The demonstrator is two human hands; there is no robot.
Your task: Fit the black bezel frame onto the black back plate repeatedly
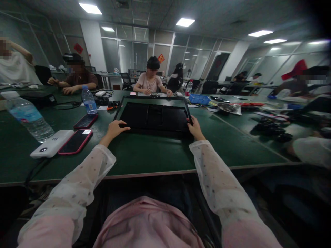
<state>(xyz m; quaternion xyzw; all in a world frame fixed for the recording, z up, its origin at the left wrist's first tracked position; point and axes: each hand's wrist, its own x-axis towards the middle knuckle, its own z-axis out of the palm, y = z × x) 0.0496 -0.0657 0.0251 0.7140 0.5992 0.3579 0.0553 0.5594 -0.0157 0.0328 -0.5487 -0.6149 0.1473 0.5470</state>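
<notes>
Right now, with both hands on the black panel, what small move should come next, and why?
Probably close the left hand on its corner: it rests flat on the black panel, while the right hand already has a grip on the opposite edge.

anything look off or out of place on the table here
Nothing stands out. The black panel lies flat and square on the green table, with the left hand and right hand at its near corners. Two phones lie beside a white power bank.

Open office, glass partition walls (129, 48) at rear. Ceiling panel lights (185, 22) on. Green tables (155, 155), black chairs (126, 80) behind.
</notes>
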